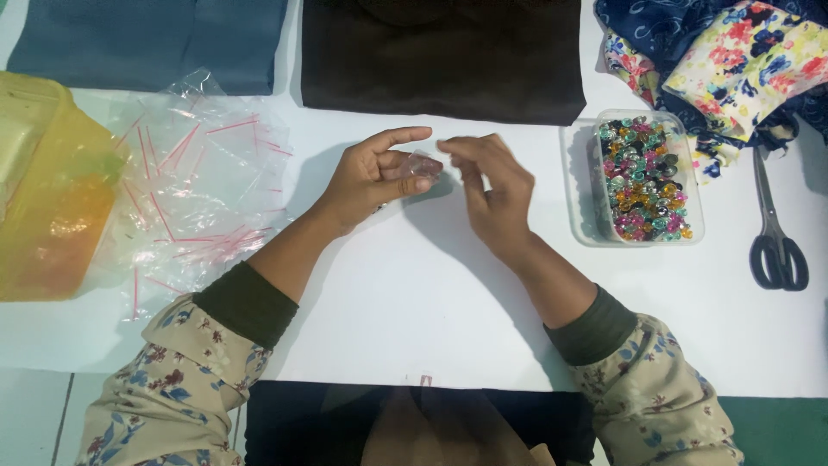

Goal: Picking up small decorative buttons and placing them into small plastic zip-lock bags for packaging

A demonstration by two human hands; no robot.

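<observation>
Head-worn view, steeply down, close

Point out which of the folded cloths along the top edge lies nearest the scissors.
The floral cloth pile at the top right: navy and cream flower prints, just above the scissors. The dark brown cloth and blue-grey cloth are plain and lie farther left.

Lighting: bright, even, from overhead; the white table (414, 311) reads clean without burnt-out patches. Shadows: soft grey ones lie just beside the left hand (375, 177) and under the right hand (492, 190) and its forearm, falling toward the lower left. Glare: mild sheen on the clear bags (203, 185) and on the yellow pouch (52, 198); small glints among the beads (647, 177). Sharpness: moderate (compression softens fine detail); the right hand's fingers (466, 151) are motion-blurred. Dark cloth (444, 56) at the top holds no visible texture. Edges: no marked bending seen.
</observation>
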